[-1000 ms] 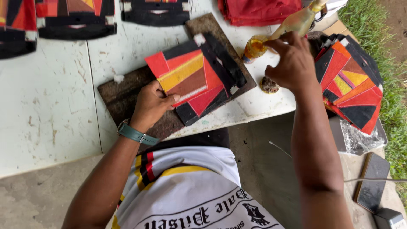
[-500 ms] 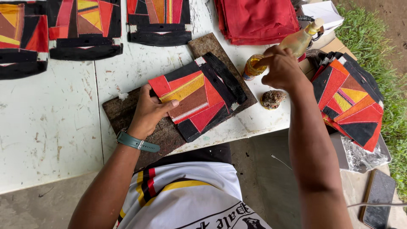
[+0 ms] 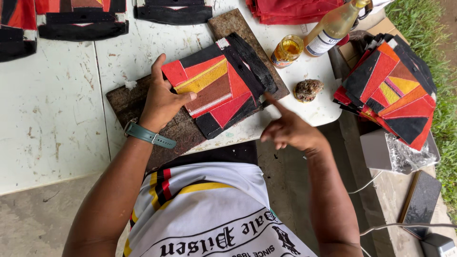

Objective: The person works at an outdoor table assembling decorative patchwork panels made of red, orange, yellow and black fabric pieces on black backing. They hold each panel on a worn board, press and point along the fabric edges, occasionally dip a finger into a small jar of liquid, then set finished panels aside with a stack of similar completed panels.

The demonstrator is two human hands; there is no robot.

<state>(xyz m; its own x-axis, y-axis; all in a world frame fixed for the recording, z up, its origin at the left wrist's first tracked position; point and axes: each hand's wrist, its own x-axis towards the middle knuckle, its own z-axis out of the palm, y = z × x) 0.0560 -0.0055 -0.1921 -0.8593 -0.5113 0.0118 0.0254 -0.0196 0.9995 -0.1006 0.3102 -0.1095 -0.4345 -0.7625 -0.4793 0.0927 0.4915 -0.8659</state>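
White scuffed table (image 3: 57,119) | left hand (image 3: 162,97) presses red-black-orange patchwork panel (image 3: 216,88) flat on dark board (image 3: 176,131) | right hand (image 3: 290,131) beside panel, empty, fingers loosely spread (index extended) | gluing step; next needs reaching small amber jar (image 3: 287,50) beyond panel

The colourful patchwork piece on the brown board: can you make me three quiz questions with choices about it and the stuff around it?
1. Where is the small open jar of yellow liquid?
A. beside the tilted glass bottle
B. on the grass
C. in the left hand

2. What colour is the watch strap on the left wrist?
A. pink
B. teal
C. white

3. What is the right hand doing?
A. gripping the bottle
B. empty, forefinger pointing at the patchwork
C. holding scissors

Answers:
1 A: the jar stands on the white table next to the bottle.
2 B: the strap is teal.
3 B: the right hand holds nothing, while the left hand presses the red, black and yellow patchwork piece.
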